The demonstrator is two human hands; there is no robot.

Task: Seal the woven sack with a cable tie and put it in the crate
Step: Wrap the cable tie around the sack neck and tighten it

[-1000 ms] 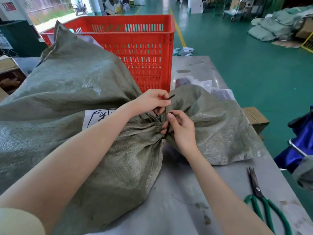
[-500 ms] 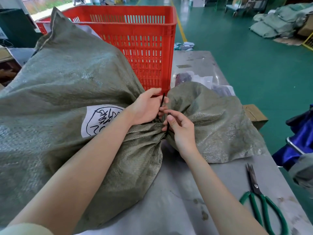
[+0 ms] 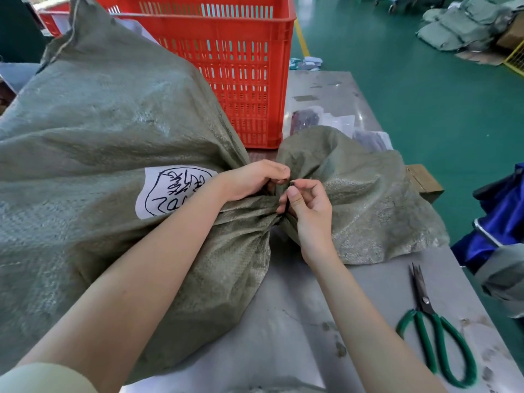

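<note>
A large grey-green woven sack (image 3: 107,131) lies on the grey table (image 3: 283,336), bulging at the left with a white handwritten label (image 3: 173,191). Its neck is gathered at the middle, and the loose mouth (image 3: 363,194) fans out to the right. My left hand (image 3: 255,178) is clenched around the gathered neck from the left. My right hand (image 3: 307,205) pinches a thin black cable tie (image 3: 287,207) at the neck, most of it hidden by my fingers. The red slatted crate (image 3: 243,69) stands just behind the sack.
Green-handled scissors (image 3: 433,330) lie at the table's right front. Small plastic packets (image 3: 309,117) sit on the table behind the sack's mouth. A cardboard box corner (image 3: 424,180) and a blue item (image 3: 499,217) are at the right edge. More sacks (image 3: 465,21) are piled on the green floor.
The tie's free end, which stuck up above my left hand, has dropped out of sight as both hands closed in on the neck. The camera moved closer and lower.
</note>
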